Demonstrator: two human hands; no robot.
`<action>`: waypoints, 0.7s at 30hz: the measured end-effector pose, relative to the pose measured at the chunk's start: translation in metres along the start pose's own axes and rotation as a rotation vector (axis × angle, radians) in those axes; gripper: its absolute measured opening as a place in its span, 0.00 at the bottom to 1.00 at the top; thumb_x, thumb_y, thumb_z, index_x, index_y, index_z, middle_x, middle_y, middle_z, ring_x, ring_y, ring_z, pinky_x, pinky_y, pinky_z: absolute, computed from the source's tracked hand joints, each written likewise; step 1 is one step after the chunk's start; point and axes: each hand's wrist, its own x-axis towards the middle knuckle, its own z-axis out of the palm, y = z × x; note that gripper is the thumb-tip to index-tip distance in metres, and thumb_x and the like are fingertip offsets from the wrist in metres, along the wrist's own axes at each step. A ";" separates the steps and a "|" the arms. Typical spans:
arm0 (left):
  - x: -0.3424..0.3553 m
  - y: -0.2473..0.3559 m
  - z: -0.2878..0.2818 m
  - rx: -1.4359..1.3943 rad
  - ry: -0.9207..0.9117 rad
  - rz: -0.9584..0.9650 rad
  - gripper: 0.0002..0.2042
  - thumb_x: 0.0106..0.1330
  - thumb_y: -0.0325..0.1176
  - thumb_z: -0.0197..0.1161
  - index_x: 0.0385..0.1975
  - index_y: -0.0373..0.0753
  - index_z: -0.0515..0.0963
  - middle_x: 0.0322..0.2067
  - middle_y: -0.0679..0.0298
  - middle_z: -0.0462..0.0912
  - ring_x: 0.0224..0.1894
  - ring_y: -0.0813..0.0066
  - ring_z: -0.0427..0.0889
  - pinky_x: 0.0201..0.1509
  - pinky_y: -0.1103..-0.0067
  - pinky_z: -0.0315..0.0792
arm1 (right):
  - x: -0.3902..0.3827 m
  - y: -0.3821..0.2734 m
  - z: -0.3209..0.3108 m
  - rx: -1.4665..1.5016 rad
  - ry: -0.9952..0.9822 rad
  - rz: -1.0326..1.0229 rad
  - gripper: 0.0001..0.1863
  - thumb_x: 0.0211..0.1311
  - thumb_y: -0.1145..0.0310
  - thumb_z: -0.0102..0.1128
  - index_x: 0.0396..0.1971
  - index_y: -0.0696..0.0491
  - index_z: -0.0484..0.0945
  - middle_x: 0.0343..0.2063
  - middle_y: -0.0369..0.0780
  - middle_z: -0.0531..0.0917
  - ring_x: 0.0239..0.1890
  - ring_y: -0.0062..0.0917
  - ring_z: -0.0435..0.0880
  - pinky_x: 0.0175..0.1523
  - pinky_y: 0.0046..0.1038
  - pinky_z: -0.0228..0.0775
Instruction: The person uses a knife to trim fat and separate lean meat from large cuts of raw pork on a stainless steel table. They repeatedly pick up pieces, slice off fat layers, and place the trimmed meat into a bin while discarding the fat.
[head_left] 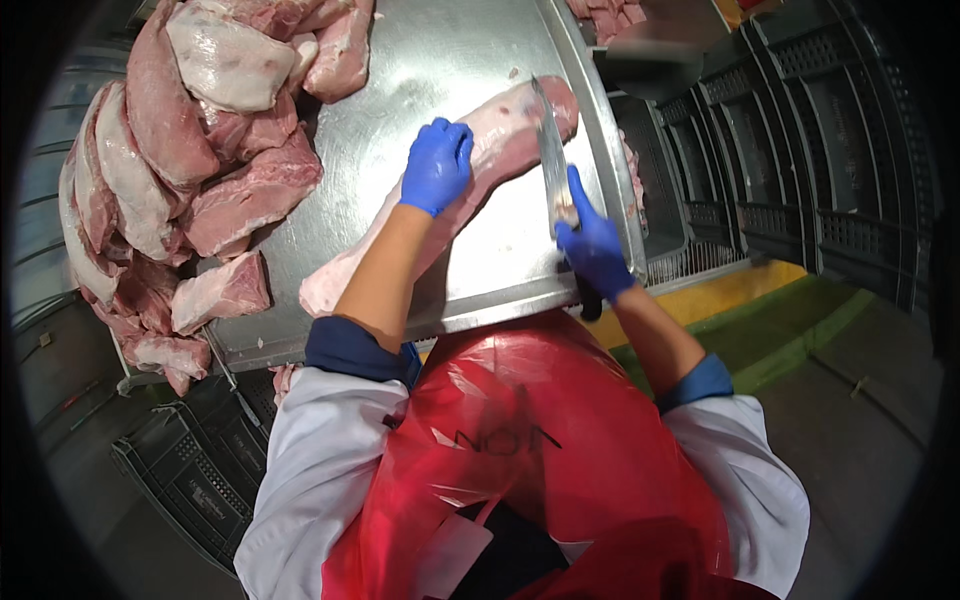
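A long pale-pink piece of meat, like a pork loin (505,135), lies diagonally on a metal tray (450,50), its far end up to the right. Across its upper side my left hand (438,167), in a blue glove, presses down with fingers curled together over the meat. My right hand (597,250), also blue-gloved, grips a knife (553,160), index finger stretched toward the blade. The blade points away from me and its tip lies over the loin's far right end. Most of the handle is hidden in the hand; a dark end shows below it.
Large cuts of meat (250,205) are heaped along the tray's left side, some overhanging its edge. Dark plastic crates (780,150) stand to the right. Another crate (195,490) sits low at left. More meat (607,18) shows beyond the tray's far right.
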 end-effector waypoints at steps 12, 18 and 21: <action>0.031 0.019 0.003 0.246 -0.130 -0.124 0.11 0.63 0.39 0.61 0.32 0.38 0.83 0.33 0.48 0.79 0.39 0.47 0.79 0.44 0.58 0.75 | -0.081 0.006 -0.062 0.715 -0.121 0.472 0.42 0.62 0.79 0.52 0.76 0.46 0.48 0.34 0.32 0.76 0.25 0.13 0.71 0.32 0.19 0.70; 0.100 0.091 0.035 0.332 -0.392 -0.252 0.18 0.57 0.45 0.65 0.36 0.34 0.84 0.37 0.44 0.85 0.42 0.48 0.85 0.50 0.64 0.78 | 0.026 0.020 -0.060 0.815 0.217 0.150 0.42 0.65 0.81 0.53 0.76 0.45 0.48 0.29 0.35 0.76 0.21 0.14 0.74 0.21 0.17 0.68; 0.106 0.068 0.037 0.275 -0.379 -0.391 0.19 0.55 0.45 0.66 0.35 0.32 0.85 0.36 0.44 0.85 0.40 0.48 0.85 0.47 0.65 0.78 | 0.072 0.005 -0.035 0.770 0.203 0.237 0.44 0.63 0.79 0.55 0.76 0.41 0.47 0.36 0.41 0.81 0.19 0.16 0.76 0.21 0.19 0.70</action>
